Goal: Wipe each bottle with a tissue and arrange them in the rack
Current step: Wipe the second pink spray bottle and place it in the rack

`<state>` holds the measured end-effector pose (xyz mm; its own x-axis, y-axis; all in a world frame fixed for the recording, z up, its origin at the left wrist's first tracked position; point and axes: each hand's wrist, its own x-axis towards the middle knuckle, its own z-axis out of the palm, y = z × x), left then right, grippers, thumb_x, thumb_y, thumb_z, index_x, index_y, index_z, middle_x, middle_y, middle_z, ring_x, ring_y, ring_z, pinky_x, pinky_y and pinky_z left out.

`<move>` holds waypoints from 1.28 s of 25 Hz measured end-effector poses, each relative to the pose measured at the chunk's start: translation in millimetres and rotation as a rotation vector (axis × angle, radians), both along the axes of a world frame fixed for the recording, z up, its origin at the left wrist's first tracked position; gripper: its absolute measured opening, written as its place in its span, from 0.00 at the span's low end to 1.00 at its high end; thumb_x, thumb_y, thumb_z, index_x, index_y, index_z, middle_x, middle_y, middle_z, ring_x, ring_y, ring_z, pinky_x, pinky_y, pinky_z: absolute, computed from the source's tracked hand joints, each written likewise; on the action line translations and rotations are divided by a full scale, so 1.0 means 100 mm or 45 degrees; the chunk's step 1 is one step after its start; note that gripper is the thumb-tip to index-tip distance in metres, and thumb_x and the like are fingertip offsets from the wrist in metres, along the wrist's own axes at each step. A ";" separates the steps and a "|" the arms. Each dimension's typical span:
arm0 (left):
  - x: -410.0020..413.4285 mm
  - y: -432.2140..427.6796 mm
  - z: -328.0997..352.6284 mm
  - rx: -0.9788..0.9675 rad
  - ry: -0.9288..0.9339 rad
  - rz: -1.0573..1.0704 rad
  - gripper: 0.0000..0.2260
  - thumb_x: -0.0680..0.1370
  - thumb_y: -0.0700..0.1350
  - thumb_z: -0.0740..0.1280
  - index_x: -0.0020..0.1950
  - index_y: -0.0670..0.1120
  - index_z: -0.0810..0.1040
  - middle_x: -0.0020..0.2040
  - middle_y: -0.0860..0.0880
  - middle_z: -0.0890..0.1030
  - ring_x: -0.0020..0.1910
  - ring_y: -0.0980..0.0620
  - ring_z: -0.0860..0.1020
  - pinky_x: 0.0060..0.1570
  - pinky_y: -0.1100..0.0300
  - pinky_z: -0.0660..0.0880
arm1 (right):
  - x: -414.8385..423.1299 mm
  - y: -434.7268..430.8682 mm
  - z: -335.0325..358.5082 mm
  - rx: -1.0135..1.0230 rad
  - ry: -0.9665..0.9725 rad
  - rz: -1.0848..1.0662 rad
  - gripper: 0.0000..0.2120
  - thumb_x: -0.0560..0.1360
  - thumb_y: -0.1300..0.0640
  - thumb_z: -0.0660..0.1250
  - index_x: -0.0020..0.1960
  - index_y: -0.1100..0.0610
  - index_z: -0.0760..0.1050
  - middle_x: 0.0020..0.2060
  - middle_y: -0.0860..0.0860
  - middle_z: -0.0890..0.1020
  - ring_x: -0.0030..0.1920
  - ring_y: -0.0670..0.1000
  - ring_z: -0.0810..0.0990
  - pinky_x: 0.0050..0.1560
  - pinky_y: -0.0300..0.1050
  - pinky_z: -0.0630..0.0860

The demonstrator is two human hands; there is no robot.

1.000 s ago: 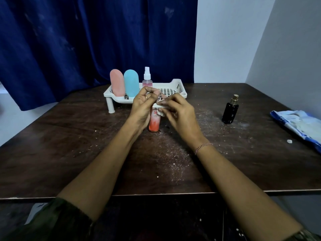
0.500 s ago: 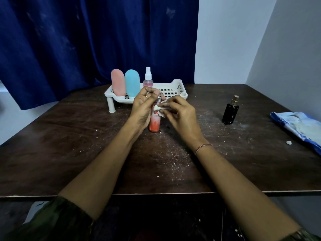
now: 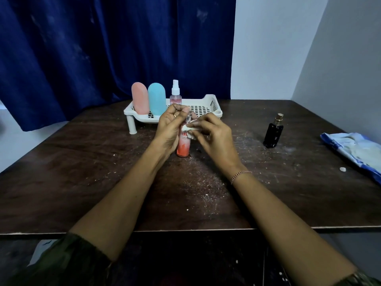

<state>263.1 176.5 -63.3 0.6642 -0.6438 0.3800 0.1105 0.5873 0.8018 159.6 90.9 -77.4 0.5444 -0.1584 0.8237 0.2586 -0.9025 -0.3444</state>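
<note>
1 blue curtain (image 3: 82, 48), upper left of the frame. 1 dark table (image 3: 82, 182), dusted with white flecks, filling the middle. 1 blue and white pack (image 3: 354, 149), lying at the right edge. 1 white rack (image 3: 208, 104), centre, at the table's far side, holding 3 upright items at its left end: pink bottle (image 3: 140, 98), blue bottle (image 3: 156, 99), clear spray bottle (image 3: 175, 93). Your left hand (image 3: 171, 129), centre, fingers curled round the upper part of the orange bottle (image 3: 183, 146), which stands on the table just in front of the rack. Your right hand (image 3: 214, 137), fingertips pinching the tissue (image 3: 190, 130) against that bottle's shoulder. 1 black bottle (image 3: 273, 134), upright, right of centre, well apart from both hands.
</note>
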 end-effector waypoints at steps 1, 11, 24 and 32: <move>0.00 0.00 0.00 -0.001 0.003 -0.004 0.05 0.79 0.35 0.59 0.44 0.43 0.70 0.32 0.49 0.81 0.31 0.55 0.79 0.30 0.62 0.77 | 0.01 0.00 0.00 0.015 -0.003 -0.004 0.09 0.71 0.65 0.71 0.51 0.61 0.80 0.44 0.53 0.78 0.46 0.48 0.79 0.50 0.39 0.78; 0.07 -0.02 -0.03 -0.004 0.041 0.000 0.02 0.77 0.38 0.62 0.44 0.44 0.71 0.34 0.48 0.81 0.33 0.52 0.79 0.36 0.59 0.78 | -0.01 -0.05 -0.01 0.160 0.151 0.031 0.08 0.68 0.64 0.74 0.46 0.60 0.81 0.43 0.50 0.80 0.43 0.45 0.79 0.48 0.38 0.78; 0.11 0.00 -0.02 0.024 0.077 0.078 0.05 0.78 0.37 0.61 0.44 0.45 0.70 0.39 0.48 0.77 0.36 0.57 0.78 0.46 0.55 0.79 | 0.01 -0.06 -0.06 0.066 0.439 -0.003 0.07 0.66 0.62 0.75 0.43 0.58 0.81 0.42 0.51 0.81 0.41 0.47 0.78 0.47 0.44 0.77; 0.05 0.00 0.01 0.040 0.102 0.089 0.05 0.78 0.36 0.61 0.44 0.44 0.70 0.36 0.48 0.78 0.34 0.56 0.79 0.35 0.60 0.79 | 0.01 -0.01 -0.02 0.010 0.218 -0.013 0.08 0.68 0.61 0.74 0.46 0.59 0.79 0.44 0.52 0.80 0.44 0.47 0.78 0.48 0.40 0.77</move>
